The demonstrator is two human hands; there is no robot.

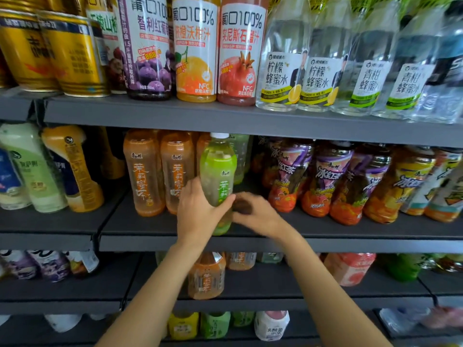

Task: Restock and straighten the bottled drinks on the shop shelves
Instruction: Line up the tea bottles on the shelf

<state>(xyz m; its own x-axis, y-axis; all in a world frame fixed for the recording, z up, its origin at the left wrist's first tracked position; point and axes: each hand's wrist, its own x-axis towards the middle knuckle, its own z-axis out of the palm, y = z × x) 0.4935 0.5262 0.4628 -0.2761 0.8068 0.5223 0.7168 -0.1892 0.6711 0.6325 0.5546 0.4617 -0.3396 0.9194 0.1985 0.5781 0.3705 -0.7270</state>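
Observation:
A green jasmine tea bottle with a white cap stands near the front of the middle shelf. My left hand grips its lower half from the left. My right hand is beside the bottle's lower right, blurred, its fingers curled by the bottle; whether it holds anything is unclear. Two orange jasmine tea bottles stand just left of it. Another pale green bottle stands behind it.
Iced tea bottles fill the middle shelf to the right, milk drinks to the left. Juice bottles, clear honey waters and gold cans crowd the top shelf. An orange tea bottle stands on the shelf below.

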